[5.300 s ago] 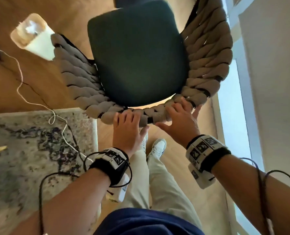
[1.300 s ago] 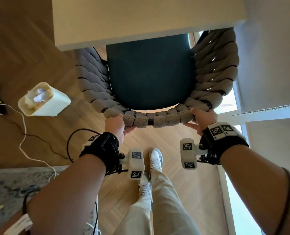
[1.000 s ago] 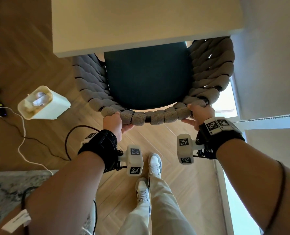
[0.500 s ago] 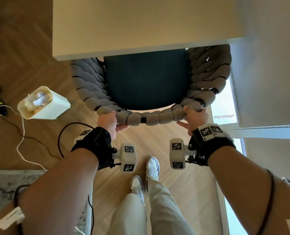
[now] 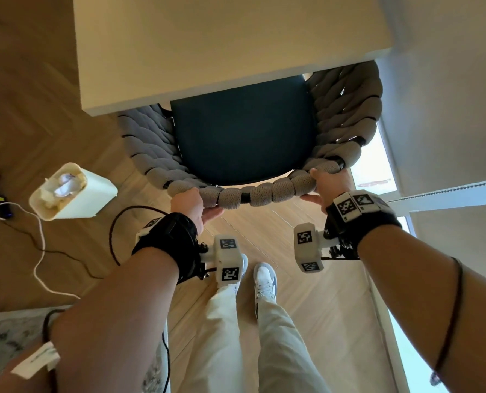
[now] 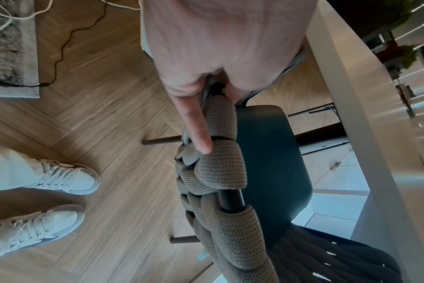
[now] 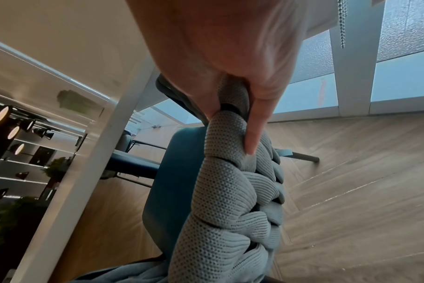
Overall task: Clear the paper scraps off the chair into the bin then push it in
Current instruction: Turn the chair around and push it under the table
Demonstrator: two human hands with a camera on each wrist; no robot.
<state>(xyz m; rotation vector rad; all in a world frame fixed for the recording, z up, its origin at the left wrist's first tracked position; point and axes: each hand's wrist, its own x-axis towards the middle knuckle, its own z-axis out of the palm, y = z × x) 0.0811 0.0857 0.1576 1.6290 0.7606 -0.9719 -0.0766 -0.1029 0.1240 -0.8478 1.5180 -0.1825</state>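
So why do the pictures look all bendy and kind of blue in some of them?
Head view: the wide lens bows the table edge, and window light glares beside the chair. Left wrist view: the left hand looms huge and the floor curves. Right wrist view: a bluish cast, with the right hand soft and shelves smeared.

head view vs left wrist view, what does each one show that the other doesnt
Only the head view shows the bin with crumpled paper scraps inside, the right hand gripping the chair's woven backrest rim, and the table top from above.

Only the left wrist view shows the chair legs under the seat and the left hand's thumb lying along the braided rim.

Both show the left hand holding the chair, its dark seat partly under the table, the wooden floor and the person's white shoes.
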